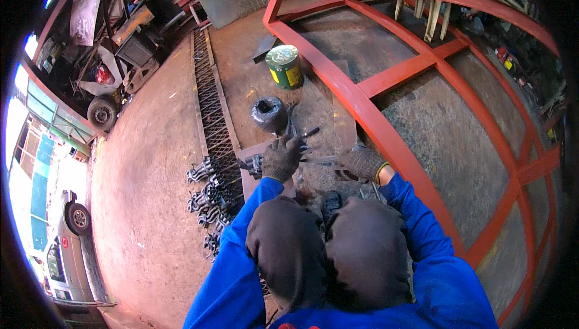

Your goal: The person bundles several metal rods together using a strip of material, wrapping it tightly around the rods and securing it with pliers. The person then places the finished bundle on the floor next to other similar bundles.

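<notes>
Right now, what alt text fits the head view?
Gloved left hand and right hand reach forward, a thin strip between them. A shiny dark roll and green can stand ahead, a red frame at right.

View's from the left one of two fisheye cams worn side by side on the person's head, aimed steeply down, upright and not mirrored. You're basically peering over their own knees (pixel 286 247), pretty close at the bottom edge, with the left hand (pixel 281 157) and right hand (pixel 363 163) a bit further out around the middle. Super wide lens btw, it grabs a parked vehicle (pixel 67 256) far off left and the red metal frame (pixel 398 75) bends toward the right rim
</notes>
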The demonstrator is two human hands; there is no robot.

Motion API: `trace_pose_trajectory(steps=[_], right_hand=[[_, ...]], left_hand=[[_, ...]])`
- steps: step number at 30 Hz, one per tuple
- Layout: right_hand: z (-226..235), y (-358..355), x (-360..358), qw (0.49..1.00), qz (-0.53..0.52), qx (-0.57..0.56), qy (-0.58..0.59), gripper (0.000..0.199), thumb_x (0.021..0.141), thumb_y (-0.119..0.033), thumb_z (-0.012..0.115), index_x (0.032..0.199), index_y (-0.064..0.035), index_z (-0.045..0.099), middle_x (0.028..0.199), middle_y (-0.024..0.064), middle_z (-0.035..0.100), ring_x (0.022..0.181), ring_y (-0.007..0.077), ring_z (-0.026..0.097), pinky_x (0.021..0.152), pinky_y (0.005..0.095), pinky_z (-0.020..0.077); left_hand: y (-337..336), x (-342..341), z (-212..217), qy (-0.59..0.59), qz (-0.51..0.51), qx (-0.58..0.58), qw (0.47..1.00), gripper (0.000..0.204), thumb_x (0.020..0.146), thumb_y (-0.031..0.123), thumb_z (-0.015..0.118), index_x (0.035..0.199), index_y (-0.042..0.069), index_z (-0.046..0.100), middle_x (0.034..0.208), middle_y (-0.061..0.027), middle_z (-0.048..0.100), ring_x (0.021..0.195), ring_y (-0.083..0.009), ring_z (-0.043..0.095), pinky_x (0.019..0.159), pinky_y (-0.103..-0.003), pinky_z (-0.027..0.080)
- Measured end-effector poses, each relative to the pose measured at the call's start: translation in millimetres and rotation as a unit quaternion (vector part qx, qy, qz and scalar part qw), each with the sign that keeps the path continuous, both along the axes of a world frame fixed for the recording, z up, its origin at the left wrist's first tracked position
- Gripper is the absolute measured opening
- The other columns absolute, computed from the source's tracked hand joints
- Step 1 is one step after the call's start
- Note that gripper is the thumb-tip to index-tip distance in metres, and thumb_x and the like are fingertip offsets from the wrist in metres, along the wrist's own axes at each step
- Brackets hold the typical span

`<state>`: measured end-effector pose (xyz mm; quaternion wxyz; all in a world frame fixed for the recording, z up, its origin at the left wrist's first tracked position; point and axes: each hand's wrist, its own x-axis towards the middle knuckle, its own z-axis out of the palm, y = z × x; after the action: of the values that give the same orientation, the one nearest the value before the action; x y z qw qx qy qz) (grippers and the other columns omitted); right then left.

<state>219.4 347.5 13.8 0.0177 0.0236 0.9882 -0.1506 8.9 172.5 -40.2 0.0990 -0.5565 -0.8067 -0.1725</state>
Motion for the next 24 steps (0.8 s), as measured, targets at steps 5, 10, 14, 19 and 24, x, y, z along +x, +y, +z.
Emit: trace_pose_trajectory(steps=[5,10,14,19,24], right_hand=[[1.1,17.9,-20.6,0.995,0.049,0.046,-0.067,0.018,0.089,-0.019,0.053,0.094,-0.0047,0.064,0.090,0.0169,0.067,0.083,0.0367,0.064,0.073,0.0444,0.0511],[5.4,30.1,-38.4,0.985,0.151,0.088,-0.010,0.017,0.089,-0.015,0.052,0.098,-0.0054,0.062,0.089,0.0170,0.066,0.083,0.0350,0.065,0.073,0.0435,0.0515],[23.1,32.4,-47.2,0.985,0.161,0.065,0.003,0.017,0.088,-0.014,0.054,0.100,-0.0063,0.062,0.089,0.0174,0.065,0.083,0.0348,0.065,0.072,0.0432,0.0514],[22.1,36.1,-46.6,0.984,0.146,0.092,-0.043,0.018,0.089,-0.016,0.053,0.099,-0.0051,0.063,0.088,0.0180,0.065,0.080,0.0344,0.065,0.067,0.0437,0.0507],[4.4,63.4,-46.6,0.990,0.131,-0.025,0.047,0.015,0.083,-0.016,0.054,0.081,-0.0060,0.065,0.073,0.0179,0.065,0.069,0.0352,0.066,0.062,0.0450,0.0517]], left_hand=[[-11.3,1.7,9.1,-0.030,-0.114,0.030,0.993,0.047,0.075,0.034,0.074,0.118,0.020,0.063,0.125,-0.0110,0.056,0.116,-0.0347,0.051,0.096,-0.050,0.041],[3.8,-7.8,-0.5,-0.034,-0.202,0.035,0.978,0.035,0.075,0.035,0.074,0.104,0.017,0.067,0.114,-0.0062,0.061,0.116,-0.0319,0.052,0.098,-0.047,0.041],[19.6,-19.6,-19.3,0.034,-0.285,0.000,0.958,0.031,0.076,0.028,0.072,0.102,0.012,0.065,0.101,-0.0079,0.063,0.106,-0.0294,0.056,0.094,-0.045,0.044],[23.9,-16.7,-12.8,-0.013,-0.348,0.092,0.933,0.019,0.076,0.015,0.070,0.090,0.008,0.059,0.084,-0.0126,0.058,0.083,-0.0333,0.058,0.075,-0.043,0.048],[32.8,-10.1,-11.2,-0.067,-0.348,0.043,0.934,0.014,0.079,0.011,0.066,0.090,0.006,0.059,0.075,-0.0125,0.056,0.073,-0.0338,0.057,0.068,-0.046,0.045]])
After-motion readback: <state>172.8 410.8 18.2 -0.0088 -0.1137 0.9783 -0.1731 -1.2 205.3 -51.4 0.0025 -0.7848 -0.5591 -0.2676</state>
